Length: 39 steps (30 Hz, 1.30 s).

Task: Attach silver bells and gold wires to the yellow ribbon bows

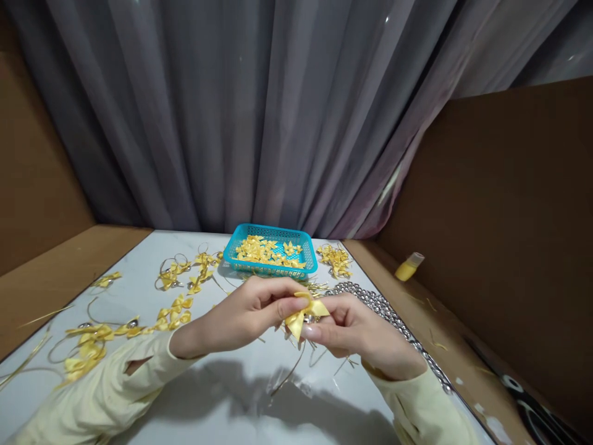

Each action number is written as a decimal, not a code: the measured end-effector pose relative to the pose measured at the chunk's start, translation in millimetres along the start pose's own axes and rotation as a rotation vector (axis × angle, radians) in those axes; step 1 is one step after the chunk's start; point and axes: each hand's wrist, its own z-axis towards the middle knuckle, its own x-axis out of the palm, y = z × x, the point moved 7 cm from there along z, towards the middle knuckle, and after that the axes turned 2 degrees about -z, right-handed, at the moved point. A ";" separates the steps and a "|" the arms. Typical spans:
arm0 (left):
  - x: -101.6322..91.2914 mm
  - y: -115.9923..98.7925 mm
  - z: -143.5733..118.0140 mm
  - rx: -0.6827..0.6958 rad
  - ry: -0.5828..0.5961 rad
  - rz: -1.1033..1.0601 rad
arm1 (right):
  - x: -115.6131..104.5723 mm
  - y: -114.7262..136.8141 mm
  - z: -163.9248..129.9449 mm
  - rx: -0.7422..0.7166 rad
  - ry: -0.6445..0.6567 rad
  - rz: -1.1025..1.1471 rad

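In front of me, above the white board, a yellow ribbon bow (295,324) is held between both hands. My left hand (248,315) pinches its upper loop between thumb and fingers. From the other side my right hand (354,327) grips the bow's lower right part, thumb and fingertips closed on it. A small silver bell (309,319) shows at the middle of the bow, by the right thumb. Below the hands hangs a thin gold cord (290,372); where it attaches is hidden by the fingers.
A blue basket (271,270) holding several yellow bows stands at the back of the white board (204,414). Silver bells (370,298) lie heaped along its right side. Finished-looking bows with cords (88,346) lie left. Rightward are a yellow bottle (407,269) and black scissors (532,405).
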 end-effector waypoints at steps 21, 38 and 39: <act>-9.9 -0.7 -0.7 -0.013 -0.182 0.187 | -11.8 -0.8 1.1 0.020 -0.065 -0.135; 5.0 43.4 -1.0 -0.186 -0.036 -0.110 | -10.3 -30.6 0.6 0.127 -0.143 -0.237; 9.1 51.9 -5.1 -0.213 -0.004 -0.131 | -9.3 -39.4 1.0 0.148 -0.134 -0.249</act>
